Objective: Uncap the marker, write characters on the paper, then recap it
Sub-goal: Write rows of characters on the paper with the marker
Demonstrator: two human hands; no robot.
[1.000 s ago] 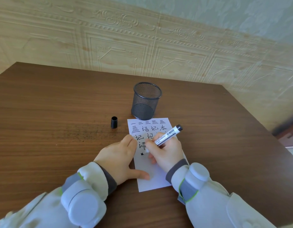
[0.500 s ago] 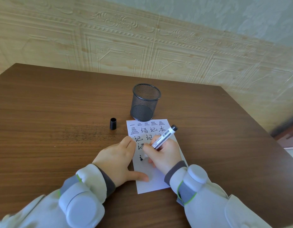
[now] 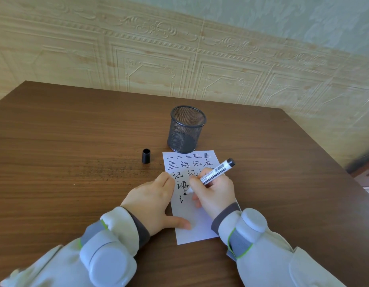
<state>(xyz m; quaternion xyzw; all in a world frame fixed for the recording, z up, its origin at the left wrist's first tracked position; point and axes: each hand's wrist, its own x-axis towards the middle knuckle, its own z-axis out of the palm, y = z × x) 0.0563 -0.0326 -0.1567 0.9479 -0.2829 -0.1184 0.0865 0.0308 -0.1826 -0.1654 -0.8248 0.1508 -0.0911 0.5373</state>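
Note:
A white sheet of paper (image 3: 197, 226) lies on the brown table, with several rows of black characters on its upper half. My right hand (image 3: 215, 192) grips a white marker (image 3: 215, 171) with a black end, its tip touching the paper just right of a fresh small stroke. My left hand (image 3: 151, 200) lies flat on the paper's left edge, fingers apart, thumb stretched across the sheet. The black marker cap (image 3: 146, 155) stands upright on the table, left of the paper's top corner.
A black mesh pen cup (image 3: 186, 129) stands just behind the paper's top edge. The wooden table (image 3: 65, 141) ends at a panelled wall behind and drops off at the right edge.
The marker tip has moved slightly right and up from the small stroke it drew below the large character. My left hand has stayed pressed on the paper.

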